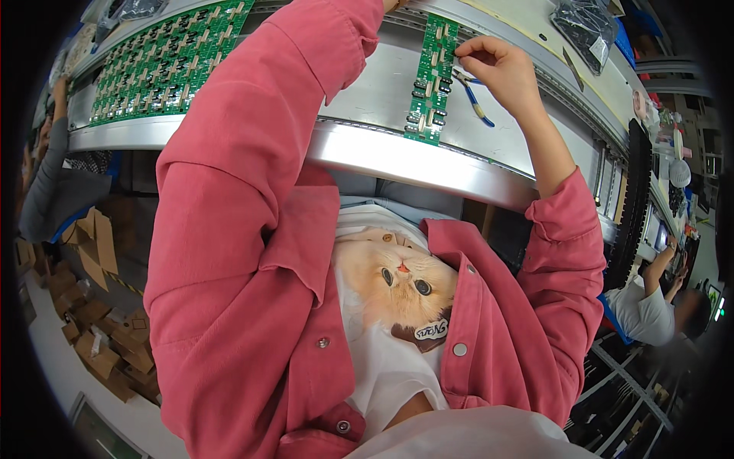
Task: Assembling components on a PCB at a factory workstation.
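Observation:
A narrow green circuit board (433, 76) with black and pale parts lies across the metal conveyor rails in front of me. At its right edge, near the far end, my right hand (503, 70) is closed, thumb and forefinger brought together. Whatever is between those fingertips is too small to make out. Side cutters (479, 101) with blue and yellow handles rest on the metal surface just below that hand, beside the board. My left arm reaches over the rail to the upper edge, where only a bit of my left hand (391, 4) shows; its fingers are hidden.
Several joined green circuit boards (164, 65) fill the conveyor on the left. Metal tweezers (573, 69) and a black plastic bag (585, 30) lie at the far right. The front rail (413, 159) runs before my body. Co-workers sit at both sides; cardboard boxes (115, 336) are piled lower left.

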A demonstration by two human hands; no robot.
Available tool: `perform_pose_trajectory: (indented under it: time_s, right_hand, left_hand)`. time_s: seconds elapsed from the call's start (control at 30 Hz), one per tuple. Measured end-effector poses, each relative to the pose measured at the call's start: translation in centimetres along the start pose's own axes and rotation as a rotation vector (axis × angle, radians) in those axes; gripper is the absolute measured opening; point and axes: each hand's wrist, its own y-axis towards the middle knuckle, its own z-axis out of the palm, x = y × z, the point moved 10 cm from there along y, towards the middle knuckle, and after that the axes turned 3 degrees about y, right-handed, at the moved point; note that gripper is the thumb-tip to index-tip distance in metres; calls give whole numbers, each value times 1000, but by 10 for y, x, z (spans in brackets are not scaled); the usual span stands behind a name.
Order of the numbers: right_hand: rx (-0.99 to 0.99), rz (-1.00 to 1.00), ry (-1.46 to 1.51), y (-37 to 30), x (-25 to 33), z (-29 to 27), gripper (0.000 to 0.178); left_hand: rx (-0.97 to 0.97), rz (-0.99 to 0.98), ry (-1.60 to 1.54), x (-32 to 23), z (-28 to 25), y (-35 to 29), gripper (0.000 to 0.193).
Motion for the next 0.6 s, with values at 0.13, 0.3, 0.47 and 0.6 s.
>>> perform_pose_trajectory:
  time_s: [0.13,0.3,0.47,0.6]
  right_hand:
    - [-6,-39,-87,5,6,3,12]
    - [45,-26,-126,3,4,6,12]
    - [66,-69,-127,4,8,9,12]
    - [65,-117,-162,4,9,8,12]
  left_hand:
    - [-210,109,-79,9,8,3,21]
    - [-127,90,-90,-2,13,3,20]
    - [-172,113,-88,-5,4,-3,19]
    - [-336,140,-204,-13,-17,-13,15]
